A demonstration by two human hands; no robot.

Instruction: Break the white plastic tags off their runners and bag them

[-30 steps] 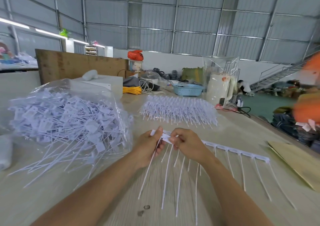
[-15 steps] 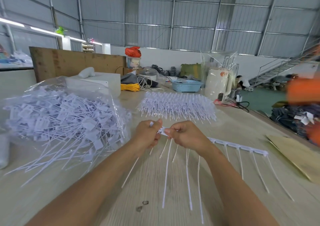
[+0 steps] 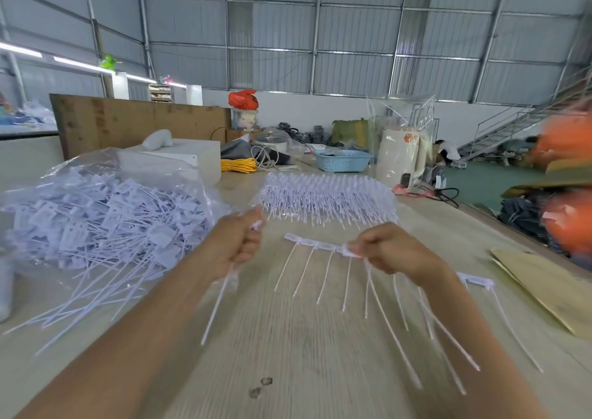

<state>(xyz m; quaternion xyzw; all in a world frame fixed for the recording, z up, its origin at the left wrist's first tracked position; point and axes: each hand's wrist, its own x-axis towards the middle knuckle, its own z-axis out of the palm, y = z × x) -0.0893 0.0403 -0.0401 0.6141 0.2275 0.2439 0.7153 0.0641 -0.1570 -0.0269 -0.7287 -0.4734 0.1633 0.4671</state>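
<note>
My left hand (image 3: 237,242) grips a loose white tag (image 3: 221,300) whose long tail hangs down past the wrist. My right hand (image 3: 389,250) pinches a white runner (image 3: 317,245) that stretches out to both sides, with several tags still hanging from it like comb teeth. The two hands are apart above the pale wooden table (image 3: 294,338). At the left lies a clear plastic bag (image 3: 102,223) stuffed with loose white tags, their tails spilling from its mouth toward me.
A stack of untouched runners (image 3: 326,195) lies behind my hands. A cardboard sheet (image 3: 544,290) sits at the right table edge. Further back stand a white box (image 3: 189,160), a blue basket (image 3: 342,160), yellow cable (image 3: 238,165) and a white appliance (image 3: 400,159). Someone in orange (image 3: 567,187) is blurred at the right.
My hands were together on the runner's left end; they have pulled apart. The left hand came away leftward with a tag, and the right hand slid rightward along the runner.
</note>
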